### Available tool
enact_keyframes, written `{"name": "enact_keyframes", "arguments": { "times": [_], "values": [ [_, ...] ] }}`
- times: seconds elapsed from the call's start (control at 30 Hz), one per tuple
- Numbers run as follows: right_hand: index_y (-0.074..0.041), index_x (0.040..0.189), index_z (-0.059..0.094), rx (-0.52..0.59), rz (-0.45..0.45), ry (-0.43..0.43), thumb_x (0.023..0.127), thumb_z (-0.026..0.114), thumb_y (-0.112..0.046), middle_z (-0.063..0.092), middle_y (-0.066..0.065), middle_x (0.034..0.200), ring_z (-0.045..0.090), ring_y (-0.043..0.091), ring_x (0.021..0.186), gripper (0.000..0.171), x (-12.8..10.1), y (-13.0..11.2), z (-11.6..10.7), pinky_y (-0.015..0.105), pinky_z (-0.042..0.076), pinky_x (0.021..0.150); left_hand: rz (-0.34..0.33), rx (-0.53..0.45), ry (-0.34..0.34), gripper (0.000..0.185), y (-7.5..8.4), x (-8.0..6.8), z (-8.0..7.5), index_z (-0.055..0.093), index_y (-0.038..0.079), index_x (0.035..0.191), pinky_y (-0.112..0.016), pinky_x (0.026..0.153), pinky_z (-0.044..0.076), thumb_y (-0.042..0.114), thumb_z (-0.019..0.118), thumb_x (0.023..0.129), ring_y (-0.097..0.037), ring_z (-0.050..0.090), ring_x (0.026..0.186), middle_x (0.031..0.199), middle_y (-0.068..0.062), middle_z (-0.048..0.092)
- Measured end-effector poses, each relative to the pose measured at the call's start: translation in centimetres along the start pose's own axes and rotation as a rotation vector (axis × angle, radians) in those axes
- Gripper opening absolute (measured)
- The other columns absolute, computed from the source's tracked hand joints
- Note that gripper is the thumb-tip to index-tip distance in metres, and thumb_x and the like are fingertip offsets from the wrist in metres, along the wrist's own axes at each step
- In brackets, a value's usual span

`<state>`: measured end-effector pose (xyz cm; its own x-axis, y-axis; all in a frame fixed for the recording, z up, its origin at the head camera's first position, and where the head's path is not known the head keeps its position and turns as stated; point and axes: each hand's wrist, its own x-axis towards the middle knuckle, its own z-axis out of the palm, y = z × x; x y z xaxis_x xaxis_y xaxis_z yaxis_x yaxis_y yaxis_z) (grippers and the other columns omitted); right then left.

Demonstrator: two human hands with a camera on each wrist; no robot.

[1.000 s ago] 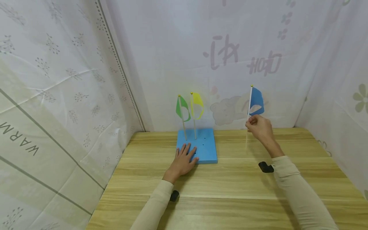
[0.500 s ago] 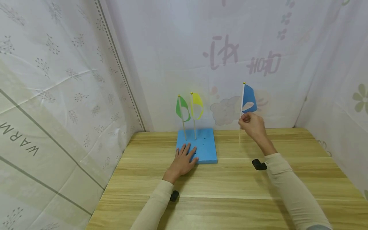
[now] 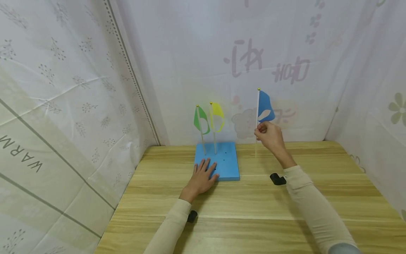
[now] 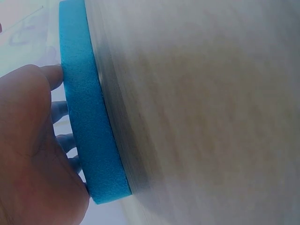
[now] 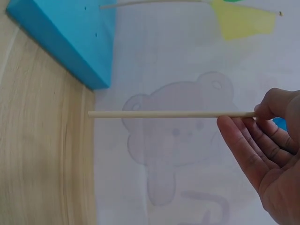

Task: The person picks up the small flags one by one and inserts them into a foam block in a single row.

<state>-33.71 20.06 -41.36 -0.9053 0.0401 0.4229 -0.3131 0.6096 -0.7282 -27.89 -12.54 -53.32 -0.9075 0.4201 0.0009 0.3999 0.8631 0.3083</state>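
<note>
A blue foam block with small holes lies on the wooden table. A green flag and a yellow flag stand upright in its far left holes. My left hand lies flat on the block's near left corner, fingers straight; the left wrist view shows the block's edge beside the palm. My right hand pinches the stick of a blue flag, held upright above the table to the right of the block. The stick and block show in the right wrist view.
White patterned sheets wall the table on the left, back and right. A black wrist-camera mount sits under the right forearm, another under the left. The table edge runs along the left front.
My right hand has carried the blue flag leftward and slightly up, nearer the foam block. The left hand has stayed on the block.
</note>
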Motion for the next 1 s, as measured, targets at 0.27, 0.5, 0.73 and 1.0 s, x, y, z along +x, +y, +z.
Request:
{"name": "enact_keyframes", "arguments": {
  "times": [0.27, 0.5, 0.73, 1.0],
  "values": [
    [0.002, 0.104, 0.071, 0.013, -0.017, -0.021, 0.101, 0.067, -0.013, 0.075, 0.022, 0.096, 0.079, 0.032, 0.079, 0.017, 0.3, -1.1, 1.4, 0.018, 0.059, 0.058, -0.001, 0.000, -0.015, 0.064, -0.1, 0.1, -0.1, 0.030, 0.021, 0.171, -0.066, 0.133, 0.008, 0.050, 0.042, 0.115, -0.040, 0.007, 0.167, 0.180, -0.015, 0.013],
    [0.001, 0.102, 0.071, 0.028, -0.041, -0.039, 0.101, 0.067, -0.012, 0.076, 0.021, 0.094, 0.078, 0.031, 0.077, 0.014, 0.6, -1.7, 2.8, 0.019, 0.059, 0.058, 0.004, -0.002, -0.007, 0.064, -0.1, 0.1, -0.1, 0.031, 0.020, 0.171, -0.066, 0.133, 0.008, 0.051, 0.041, 0.115, -0.040, 0.008, 0.167, 0.180, -0.016, 0.014],
    [0.001, 0.102, 0.071, 0.020, -0.075, -0.056, 0.101, 0.067, -0.013, 0.076, 0.020, 0.094, 0.077, 0.030, 0.076, 0.015, 1.0, -2.2, 4.3, 0.022, 0.056, 0.059, 0.004, 0.009, -0.016, 0.064, 0.0, 0.1, -0.2, 0.031, 0.019, 0.171, -0.066, 0.133, 0.009, 0.048, 0.043, 0.115, -0.041, 0.009, 0.167, 0.180, -0.017, 0.014],
    [0.000, 0.100, 0.072, 0.013, -0.095, -0.070, 0.100, 0.067, -0.013, 0.077, 0.019, 0.092, 0.076, 0.028, 0.075, 0.014, 1.5, -3.0, 5.9, 0.027, 0.057, 0.060, 0.013, 0.008, 0.006, 0.062, 0.2, -0.1, -0.4, 0.035, 0.017, 0.169, -0.067, 0.132, 0.011, 0.046, 0.044, 0.115, -0.042, 0.013, 0.166, 0.179, -0.018, 0.017]
  ]
}}
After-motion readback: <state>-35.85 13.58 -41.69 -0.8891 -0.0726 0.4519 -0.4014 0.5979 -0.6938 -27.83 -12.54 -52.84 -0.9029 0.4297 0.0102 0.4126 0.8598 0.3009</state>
